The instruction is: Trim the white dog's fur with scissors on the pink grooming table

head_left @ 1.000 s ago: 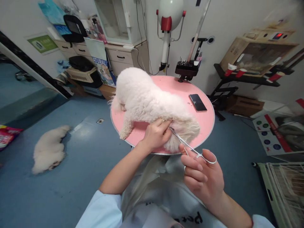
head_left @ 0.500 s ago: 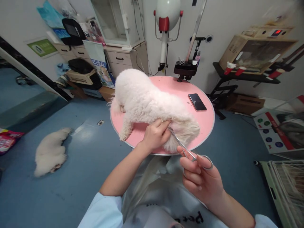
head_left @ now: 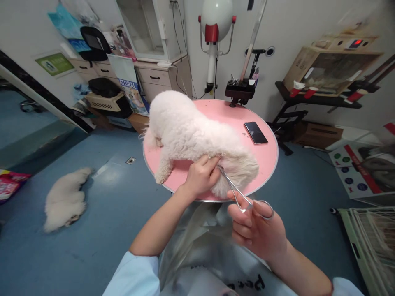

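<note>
A white curly-coated dog stands on a round pink table, its head low toward the near right side. My left hand is closed on the fur by the dog's ear, pinching with thumb and fingers; the fingertips are partly buried in the coat. My right hand holds a metal hemostat, with a finger ring round the thumb side. The hemostat's tips reach the ear beside my left thumb. Whether they grip anything is too small to tell.
A phone lies at the table's right side. Behind it a black tool holder is clamped to the edge, near a dryer. Another white dog lies on the blue floor at left. A wire cage stands at right.
My right hand has shifted slightly left and down, and the hemostat's shanks stand farther apart. My left hand keeps its hold at the ear. The dog has barely moved.
</note>
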Motion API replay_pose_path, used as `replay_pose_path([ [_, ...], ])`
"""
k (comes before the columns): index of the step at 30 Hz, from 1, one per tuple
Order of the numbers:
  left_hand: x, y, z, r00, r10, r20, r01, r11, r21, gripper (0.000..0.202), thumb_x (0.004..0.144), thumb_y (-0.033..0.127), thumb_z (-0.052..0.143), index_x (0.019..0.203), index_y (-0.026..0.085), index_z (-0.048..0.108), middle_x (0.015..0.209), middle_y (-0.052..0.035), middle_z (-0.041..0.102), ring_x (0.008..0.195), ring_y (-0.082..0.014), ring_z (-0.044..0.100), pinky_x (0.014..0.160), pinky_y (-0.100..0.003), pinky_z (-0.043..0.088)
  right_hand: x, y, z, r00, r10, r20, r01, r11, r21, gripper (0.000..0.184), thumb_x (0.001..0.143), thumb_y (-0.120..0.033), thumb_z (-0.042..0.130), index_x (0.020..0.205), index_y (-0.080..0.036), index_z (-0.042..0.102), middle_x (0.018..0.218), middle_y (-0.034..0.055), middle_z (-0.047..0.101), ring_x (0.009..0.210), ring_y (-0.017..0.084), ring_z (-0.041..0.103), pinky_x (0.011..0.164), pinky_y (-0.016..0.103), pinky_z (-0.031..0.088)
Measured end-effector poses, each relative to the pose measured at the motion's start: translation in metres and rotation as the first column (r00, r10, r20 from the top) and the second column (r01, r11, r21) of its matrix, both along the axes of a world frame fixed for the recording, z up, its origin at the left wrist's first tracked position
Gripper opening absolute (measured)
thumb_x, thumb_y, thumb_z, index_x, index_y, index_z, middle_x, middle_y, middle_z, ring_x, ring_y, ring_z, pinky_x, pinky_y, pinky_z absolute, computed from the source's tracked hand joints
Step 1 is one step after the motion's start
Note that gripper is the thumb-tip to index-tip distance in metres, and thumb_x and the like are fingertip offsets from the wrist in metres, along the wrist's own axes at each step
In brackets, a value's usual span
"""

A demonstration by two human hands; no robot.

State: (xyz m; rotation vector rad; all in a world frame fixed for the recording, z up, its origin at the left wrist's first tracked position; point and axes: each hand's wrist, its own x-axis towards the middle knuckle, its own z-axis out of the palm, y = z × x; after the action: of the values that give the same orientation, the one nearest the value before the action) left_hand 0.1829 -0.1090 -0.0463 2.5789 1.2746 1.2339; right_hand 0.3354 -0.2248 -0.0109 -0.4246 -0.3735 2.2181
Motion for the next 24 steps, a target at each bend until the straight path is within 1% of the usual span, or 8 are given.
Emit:
replay_pose_path([
  [4,-0.001,0.000,0.000,1.000,-0.015,0.002,0.015,1.000,0.010,0.029,0.081,0.017,0.041,0.101,0.013,0.060,0.071,-0.0036,0.052,0.061,-0.0117,0.049,0.056,-0.022,0.043,-0.003,0.008,0.001,0.990,0.021,0.139,-0.025,0.999,0.030,0.033,0.070,-0.039,0.064,0.098,-0.024,0.055,0.055,-0.0098,0.039,0.036,0.002,0.020,0.038,0.017,0.025],
  [7,-0.003,0.001,-0.001,1.000,-0.025,-0.010,0.025,1.000,0.001,0.028,0.081,0.018,0.041,0.102,0.014,0.060,0.073,-0.0039,0.053,0.064,-0.0120,0.050,0.058,-0.022,0.044,-0.003,0.011,0.001,0.957,0.031,0.288,-0.048,0.997,0.052,0.031,0.072,-0.034,0.064,0.100,-0.024,0.052,0.054,-0.0104,0.040,0.036,0.001,0.019,0.038,0.016,0.023],
  [11,-0.003,0.001,-0.001,0.999,-0.038,-0.027,0.038,0.999,-0.011,0.029,0.082,0.018,0.041,0.103,0.015,0.060,0.074,-0.0040,0.054,0.066,-0.0125,0.052,0.060,-0.022,0.045,0.002,0.012,0.003,0.869,0.029,0.494,-0.085,0.992,0.092,0.038,0.073,-0.031,0.064,0.106,-0.023,0.046,0.052,-0.0119,0.036,0.035,0.001,0.018,0.035,0.016,0.018],
  [15,-0.002,0.002,-0.001,0.999,-0.037,-0.033,0.037,0.999,-0.008,0.030,0.082,0.018,0.040,0.104,0.014,0.060,0.073,-0.0042,0.054,0.065,-0.0128,0.052,0.060,-0.023,0.045,0.012,0.012,0.012,0.770,0.030,0.638,-0.161,0.976,0.148,0.039,0.074,-0.029,0.063,0.108,-0.021,0.046,0.058,-0.0095,0.040,0.039,0.002,0.021,0.036,0.017,0.016],
  [19,-0.001,0.003,-0.002,0.999,-0.039,-0.029,0.039,0.999,-0.011,0.030,0.082,0.019,0.040,0.106,0.014,0.059,0.075,-0.0046,0.054,0.064,-0.0123,0.052,0.059,-0.023,0.045,0.022,0.017,0.021,0.674,0.030,0.738,-0.239,0.954,0.179,0.034,0.076,-0.026,0.061,0.106,-0.020,0.045,0.059,-0.0083,0.040,0.043,0.003,0.025,0.039,0.018,0.019],
  [22,0.000,0.004,-0.002,0.999,-0.038,-0.035,0.037,0.999,-0.015,0.030,0.083,0.019,0.041,0.105,0.014,0.059,0.074,-0.0043,0.054,0.064,-0.0123,0.052,0.059,-0.023,0.046,0.023,0.025,0.023,0.614,0.033,0.789,-0.289,0.939,0.185,0.032,0.076,-0.027,0.060,0.103,-0.019,0.044,0.058,-0.0084,0.040,0.044,0.004,0.028,0.040,0.019,0.020],
  [24,0.001,0.004,-0.002,0.999,-0.037,-0.036,0.037,0.999,-0.012,0.030,0.083,0.019,0.040,0.106,0.013,0.059,0.073,-0.0042,0.053,0.065,-0.0126,0.052,0.059,-0.023,0.046,0.021,0.029,0.023,0.582,0.034,0.812,-0.313,0.931,0.185,0.030,0.076,-0.023,0.057,0.102,-0.019,0.043,0.057,-0.0086,0.040,0.046,0.004,0.028,0.041,0.019,0.021],
])
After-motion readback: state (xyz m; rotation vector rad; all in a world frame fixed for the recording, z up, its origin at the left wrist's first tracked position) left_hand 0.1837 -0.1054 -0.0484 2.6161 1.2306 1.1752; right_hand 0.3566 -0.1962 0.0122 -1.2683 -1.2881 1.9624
